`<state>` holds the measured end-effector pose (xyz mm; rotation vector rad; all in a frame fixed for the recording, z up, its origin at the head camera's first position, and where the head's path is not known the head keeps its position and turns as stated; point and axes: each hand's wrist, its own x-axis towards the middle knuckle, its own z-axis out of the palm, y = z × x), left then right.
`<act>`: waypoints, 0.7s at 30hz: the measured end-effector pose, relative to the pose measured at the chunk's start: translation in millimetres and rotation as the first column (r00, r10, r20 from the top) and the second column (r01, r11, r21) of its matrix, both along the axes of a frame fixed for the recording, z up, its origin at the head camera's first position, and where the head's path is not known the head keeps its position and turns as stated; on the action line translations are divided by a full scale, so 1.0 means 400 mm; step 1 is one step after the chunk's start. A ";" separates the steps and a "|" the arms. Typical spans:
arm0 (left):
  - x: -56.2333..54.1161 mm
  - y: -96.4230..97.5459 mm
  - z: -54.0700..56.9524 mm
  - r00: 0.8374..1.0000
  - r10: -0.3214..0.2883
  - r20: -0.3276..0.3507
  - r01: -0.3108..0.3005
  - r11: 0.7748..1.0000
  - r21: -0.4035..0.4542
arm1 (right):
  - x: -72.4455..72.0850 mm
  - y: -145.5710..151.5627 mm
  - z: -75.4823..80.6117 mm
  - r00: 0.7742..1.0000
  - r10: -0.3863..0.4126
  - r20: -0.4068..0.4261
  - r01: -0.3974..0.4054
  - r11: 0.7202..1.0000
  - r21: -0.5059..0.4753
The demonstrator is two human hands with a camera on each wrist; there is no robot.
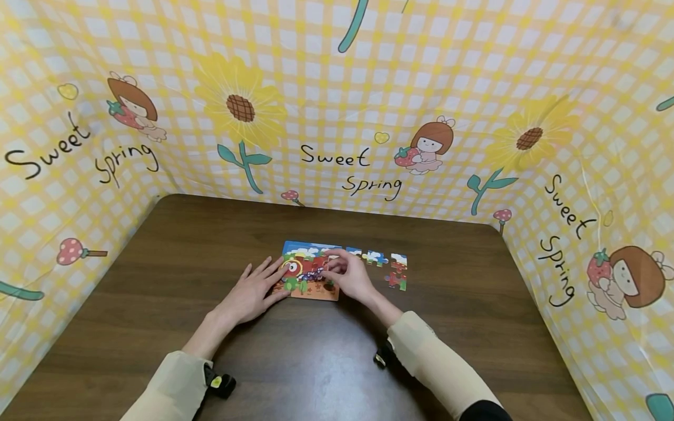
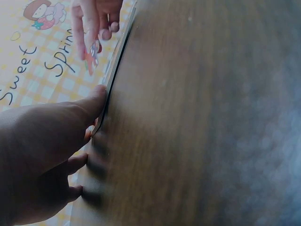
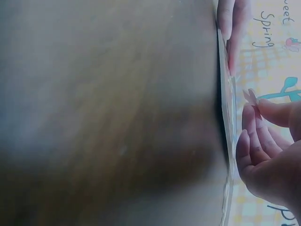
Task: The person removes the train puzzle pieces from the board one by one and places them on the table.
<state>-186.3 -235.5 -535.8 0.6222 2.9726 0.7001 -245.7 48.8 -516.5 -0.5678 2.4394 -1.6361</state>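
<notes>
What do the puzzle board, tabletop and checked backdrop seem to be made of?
Puzzle board: probably printed cardboard; it shows a coloured picture and, in the wrist views, a thin, pale edge.
Tabletop: wood or wood-look laminate with a soft sheen; brown grain and a pale reflection show.
Backdrop: likely printed fabric, mostly matte, judging by its creases and soft folds; thin plastic sheeting is possible.

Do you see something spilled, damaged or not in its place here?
Nothing stands out as odd. The left hand rests on the puzzle board at its edge, the right hand pinches one piece, and loose pieces lie on the table beside the board. I see no spill or damage.
</notes>
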 end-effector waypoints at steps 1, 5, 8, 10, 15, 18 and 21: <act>0.001 0.001 0.001 1.000 0.000 -0.003 0.000 1.000 0.007 | 0.002 0.008 0.001 1.000 0.004 -0.003 -0.004 1.000 -0.003; -0.004 -0.001 -0.008 0.999 -0.009 -0.046 0.009 1.000 -0.006 | 0.010 0.045 0.003 1.000 0.005 0.002 -0.005 1.000 -0.010; -0.011 -0.005 -0.025 1.000 0.000 -0.031 0.000 1.000 0.009 | 0.016 0.072 0.005 1.000 -0.006 0.020 0.007 1.000 -0.023; -0.013 -0.006 -0.030 1.000 0.008 -0.020 -0.008 1.000 0.008 | 0.019 0.090 0.006 1.000 -0.015 0.028 0.016 0.999 -0.030; -0.015 -0.005 -0.032 1.000 0.010 -0.015 -0.009 1.000 0.009 | 0.029 0.138 0.005 0.999 -0.037 0.032 0.037 0.999 -0.017; -0.012 -0.007 -0.031 0.999 -0.004 -0.036 0.004 1.000 0.014 | 0.036 0.167 0.005 0.998 -0.050 0.033 0.050 0.999 -0.005; -0.008 -0.006 -0.025 0.999 -0.012 -0.048 0.012 1.000 0.006 | 0.042 0.193 0.004 0.997 -0.063 0.035 0.063 0.998 0.003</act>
